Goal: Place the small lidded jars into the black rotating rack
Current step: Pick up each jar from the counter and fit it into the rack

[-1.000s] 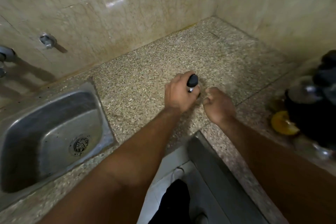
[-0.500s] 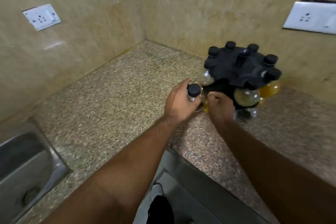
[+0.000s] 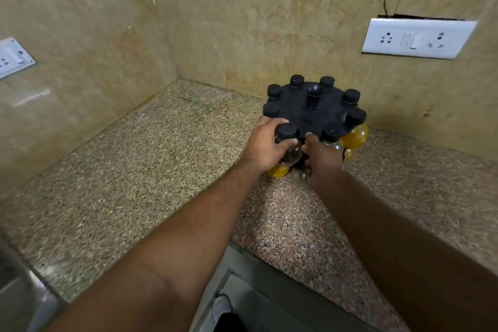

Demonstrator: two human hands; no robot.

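I count one black rack (image 3: pixel 314 116), nine black-lidded jars (image 3: pixel 287 131), two wall sockets (image 3: pixel 416 38), two hands (image 3: pixel 265 147).

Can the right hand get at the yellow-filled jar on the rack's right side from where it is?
Probably yes. The right hand rests at the rack front edge, and the yellow jar hangs just beyond it with nothing between.

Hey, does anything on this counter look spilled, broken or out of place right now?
Nothing spilled or broken shows. The black rack stands upright in the counter corner with capped jars around its top. The left hand holds a black-capped jar at the rack's near edge. The only oddity: loose wires above the wall socket.
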